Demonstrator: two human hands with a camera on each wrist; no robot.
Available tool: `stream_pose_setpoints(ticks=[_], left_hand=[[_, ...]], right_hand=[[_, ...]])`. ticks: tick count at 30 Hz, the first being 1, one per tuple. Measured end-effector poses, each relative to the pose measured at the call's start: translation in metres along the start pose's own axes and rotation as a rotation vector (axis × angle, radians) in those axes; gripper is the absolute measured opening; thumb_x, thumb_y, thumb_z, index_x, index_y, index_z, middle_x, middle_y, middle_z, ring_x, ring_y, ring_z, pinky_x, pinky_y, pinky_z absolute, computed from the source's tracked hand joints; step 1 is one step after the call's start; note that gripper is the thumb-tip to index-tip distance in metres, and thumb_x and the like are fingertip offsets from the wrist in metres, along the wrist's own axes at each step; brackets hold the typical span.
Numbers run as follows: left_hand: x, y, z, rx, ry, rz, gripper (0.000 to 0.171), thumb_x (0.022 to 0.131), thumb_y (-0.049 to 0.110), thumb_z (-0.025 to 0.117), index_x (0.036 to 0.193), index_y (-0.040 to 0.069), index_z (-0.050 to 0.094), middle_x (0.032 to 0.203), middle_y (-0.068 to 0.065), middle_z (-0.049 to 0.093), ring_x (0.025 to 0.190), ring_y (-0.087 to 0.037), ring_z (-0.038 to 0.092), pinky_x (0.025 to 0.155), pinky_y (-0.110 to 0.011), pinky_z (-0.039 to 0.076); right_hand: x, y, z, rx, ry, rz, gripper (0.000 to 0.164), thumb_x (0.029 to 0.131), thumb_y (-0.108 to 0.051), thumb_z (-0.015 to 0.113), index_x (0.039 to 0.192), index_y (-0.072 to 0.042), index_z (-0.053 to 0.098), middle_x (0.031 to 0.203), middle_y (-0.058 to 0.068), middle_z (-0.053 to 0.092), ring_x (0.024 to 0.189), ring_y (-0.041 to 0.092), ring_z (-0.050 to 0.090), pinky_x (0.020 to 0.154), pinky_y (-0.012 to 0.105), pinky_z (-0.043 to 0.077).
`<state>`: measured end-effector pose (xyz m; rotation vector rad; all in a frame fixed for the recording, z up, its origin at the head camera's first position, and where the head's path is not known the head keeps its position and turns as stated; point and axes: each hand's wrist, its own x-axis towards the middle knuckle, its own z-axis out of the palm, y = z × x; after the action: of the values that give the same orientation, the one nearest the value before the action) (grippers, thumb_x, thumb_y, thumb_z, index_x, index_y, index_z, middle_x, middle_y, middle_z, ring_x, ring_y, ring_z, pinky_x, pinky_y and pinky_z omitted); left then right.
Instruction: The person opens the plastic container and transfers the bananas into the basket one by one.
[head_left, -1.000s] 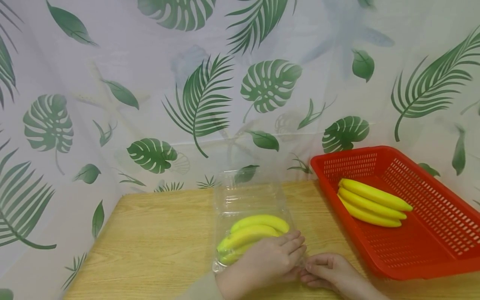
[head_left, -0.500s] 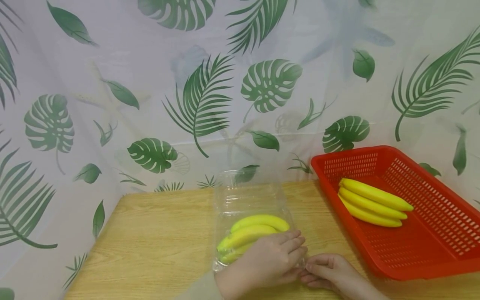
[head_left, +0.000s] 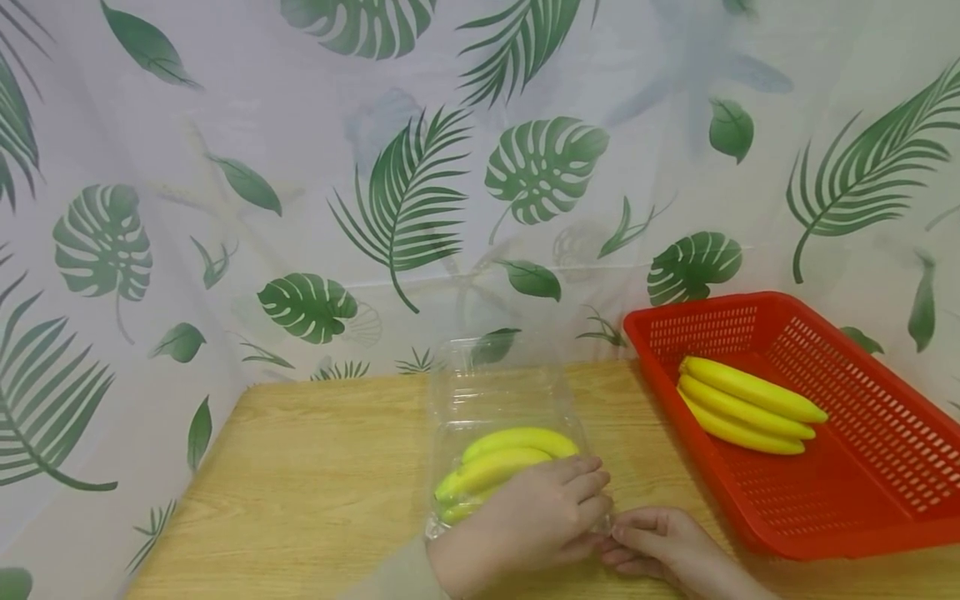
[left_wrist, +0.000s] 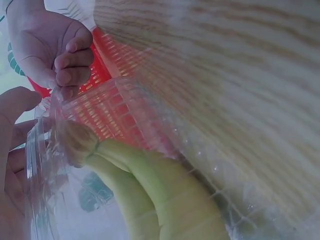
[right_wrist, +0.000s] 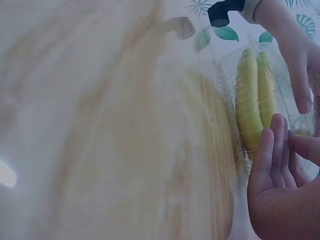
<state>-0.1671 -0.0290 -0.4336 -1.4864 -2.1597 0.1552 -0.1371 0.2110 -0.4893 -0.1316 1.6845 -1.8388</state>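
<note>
A clear plastic clamshell container (head_left: 442, 442) stands on the table, its lid (head_left: 495, 379) raised at the back. Inside lies a bunch of yellow bananas (head_left: 491, 471), partly covered by my left hand (head_left: 536, 517). That hand reaches across the container's right side, fingers mostly straight and touching it; in the left wrist view, they show behind the clear wall with the thumb apart. At the near right corner, my right hand (head_left: 667, 546) pinches the container's edge between thumb and fingers. The right wrist view shows the bananas (right_wrist: 248, 95) beyond this hand (right_wrist: 285, 185).
A red perforated basket (head_left: 780, 542) stands on the right of the wooden table (head_left: 300, 475), with another bunch of bananas (head_left: 750, 404) inside. Behind the table hangs a leaf-patterned sheet (head_left: 225, 125).
The left hand has shifted very slightly up and left over the container. The right hand keeps its pinch at the corner, and the view has tilted a little.
</note>
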Motion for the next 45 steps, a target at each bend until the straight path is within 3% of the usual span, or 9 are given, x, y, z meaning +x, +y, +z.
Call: stream_pose_setpoints(ticks=[23,31,45], left_hand=[[-0.0005,-0.0021,-0.0059,0.022,-0.013,0.003,0.036,0.099,0.053,0.069,0.119,0.025,0.078,0.133,0.005,0.075,0.133,-0.013,0.067,0.121,-0.029,0.049],[0.0003,-0.0010,-0.0066,0.006,0.023,0.021,0.026,0.099,0.047,0.071,0.112,0.027,0.079,0.128,0.007,0.077,0.130,-0.012,0.069,0.121,-0.028,0.049],[0.0009,-0.0024,-0.0102,-0.038,-0.002,0.022,0.023,0.103,0.041,0.067,0.117,0.026,0.078,0.133,0.006,0.075,0.134,-0.013,0.067,0.123,-0.030,0.047]], right_hand=[[-0.0019,0.0009,0.0012,-0.007,-0.004,-0.014,0.032,0.110,-0.012,0.054,0.126,0.011,0.068,0.111,0.005,0.081,0.098,0.012,0.077,0.091,0.031,0.067],[-0.0033,0.0008,0.0018,0.007,-0.012,-0.020,0.032,0.110,-0.012,0.054,0.126,0.011,0.069,0.111,0.004,0.081,0.098,0.012,0.077,0.091,0.030,0.067],[-0.0054,-0.0018,0.0006,0.008,-0.008,0.002,0.033,0.112,-0.016,0.052,0.127,0.007,0.071,0.114,0.003,0.080,0.100,0.011,0.077,0.092,0.031,0.067]])
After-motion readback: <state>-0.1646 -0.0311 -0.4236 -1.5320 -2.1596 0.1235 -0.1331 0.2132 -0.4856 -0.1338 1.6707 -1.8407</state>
